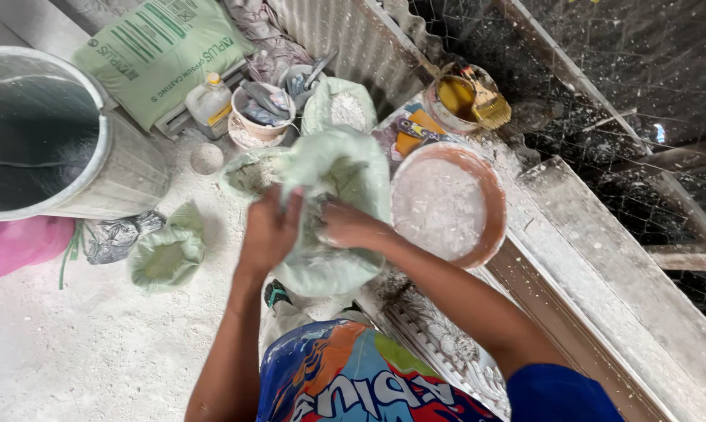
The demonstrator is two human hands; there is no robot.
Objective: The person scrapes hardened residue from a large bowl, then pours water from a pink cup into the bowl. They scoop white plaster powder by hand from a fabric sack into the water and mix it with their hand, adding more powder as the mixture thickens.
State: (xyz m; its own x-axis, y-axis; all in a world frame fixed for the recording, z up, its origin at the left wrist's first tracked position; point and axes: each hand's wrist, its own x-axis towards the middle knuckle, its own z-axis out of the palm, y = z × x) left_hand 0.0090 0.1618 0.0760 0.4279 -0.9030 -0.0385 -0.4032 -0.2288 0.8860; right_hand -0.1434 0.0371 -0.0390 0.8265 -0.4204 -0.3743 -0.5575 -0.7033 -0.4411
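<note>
left hand (268, 231) fingers curled | right hand (347, 227) closed, wrist bent

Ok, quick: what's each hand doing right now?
Left hand: flat on the pale green sack, fingers spread, gripping nothing.
Right hand: reaching into the sack's mouth; grip cannot be told.

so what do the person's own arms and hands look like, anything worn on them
Both forearms are bare, with no gloves, watch or rings visible. The left hand and right hand look dusted with white powder. A blue short sleeve covers the right upper arm.
</note>
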